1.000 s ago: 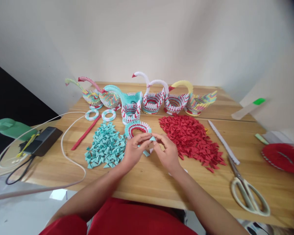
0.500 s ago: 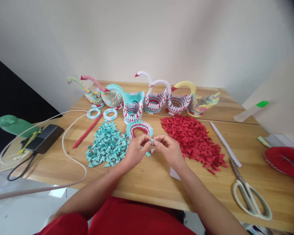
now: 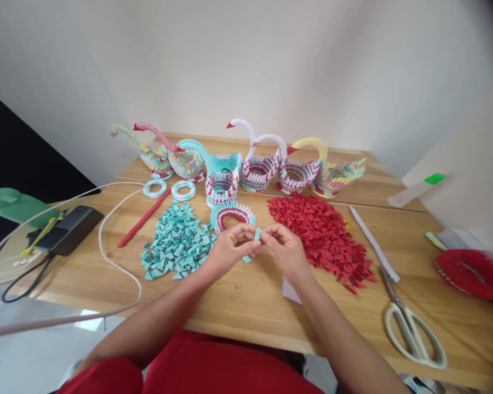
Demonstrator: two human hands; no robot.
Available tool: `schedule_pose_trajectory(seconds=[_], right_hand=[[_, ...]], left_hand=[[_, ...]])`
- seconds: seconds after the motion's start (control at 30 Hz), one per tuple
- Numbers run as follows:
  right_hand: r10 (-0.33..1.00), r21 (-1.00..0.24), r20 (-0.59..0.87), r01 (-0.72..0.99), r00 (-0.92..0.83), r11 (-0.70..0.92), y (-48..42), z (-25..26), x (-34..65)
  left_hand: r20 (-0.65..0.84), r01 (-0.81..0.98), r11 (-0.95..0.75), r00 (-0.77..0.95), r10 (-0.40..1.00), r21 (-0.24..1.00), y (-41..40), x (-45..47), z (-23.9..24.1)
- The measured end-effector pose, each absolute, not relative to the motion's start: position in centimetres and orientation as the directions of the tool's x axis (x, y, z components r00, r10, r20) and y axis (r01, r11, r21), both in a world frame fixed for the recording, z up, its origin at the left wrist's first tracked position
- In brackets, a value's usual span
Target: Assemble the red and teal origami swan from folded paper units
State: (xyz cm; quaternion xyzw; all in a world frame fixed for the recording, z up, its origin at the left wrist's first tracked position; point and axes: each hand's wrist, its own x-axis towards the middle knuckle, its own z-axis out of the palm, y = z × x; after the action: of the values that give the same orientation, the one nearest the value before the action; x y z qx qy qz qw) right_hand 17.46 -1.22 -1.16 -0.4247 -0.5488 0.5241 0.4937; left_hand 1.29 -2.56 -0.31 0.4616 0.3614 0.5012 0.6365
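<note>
Both my hands meet over the middle of the wooden table (image 3: pixel 238 306). My left hand (image 3: pixel 229 249) and my right hand (image 3: pixel 285 250) pinch a small teal folded paper piece (image 3: pixel 257 234) between their fingertips. Just left of them lies a pile of teal folded triangles (image 3: pixel 175 243). A pile of red folded triangles (image 3: pixel 322 232) lies to the right. Behind my fingers stands a curved arc of red, white and teal pieces (image 3: pixel 232 212).
A row of paper swans (image 3: pixel 263 164) lines the back of the table. Two paper rings (image 3: pixel 168 190) and a red strip (image 3: pixel 142 220) lie at the left. Scissors (image 3: pixel 411 325), a white strip (image 3: pixel 373 243) and a red disc (image 3: pixel 474 271) are right. A white cable (image 3: pixel 107 257) and a black device (image 3: pixel 66 230) sit left.
My hands stay together on the teal piece, fingers working it slightly; the view has shifted a little.
</note>
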Motion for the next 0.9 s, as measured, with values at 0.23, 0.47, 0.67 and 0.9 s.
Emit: schedule_pose_trajectory(seconds=[0.23, 0.47, 0.67, 0.9], right_hand=[[0.975, -0.990, 0.074, -0.132, -0.209, 0.047, -1.28, -1.17, 17.44], [0.970, -0.977, 0.162, 0.107, -0.179, 0.182, -1.58, -1.33, 17.42], [0.973, -0.991, 0.119, 0.032, -0.198, 0.128, -1.53, -1.89, 17.14], [0.973, -0.997, 0.075, -0.024, -0.219, 0.071, -1.32, -1.51, 17.26]], left_hand=[[-0.023, -0.270, 0.092, 0.249, 0.968, 0.959, -2.41, 1.20, -0.64], [0.292, 0.264, -0.314, 0.118, 0.949, 0.912, -2.85, 0.73, -0.31], [0.431, 0.453, -0.436, 0.122, 0.894, 0.777, -3.08, 0.67, -0.12], [0.011, -0.148, 0.026, 0.245, 0.970, 0.989, -2.23, 0.70, -0.51]])
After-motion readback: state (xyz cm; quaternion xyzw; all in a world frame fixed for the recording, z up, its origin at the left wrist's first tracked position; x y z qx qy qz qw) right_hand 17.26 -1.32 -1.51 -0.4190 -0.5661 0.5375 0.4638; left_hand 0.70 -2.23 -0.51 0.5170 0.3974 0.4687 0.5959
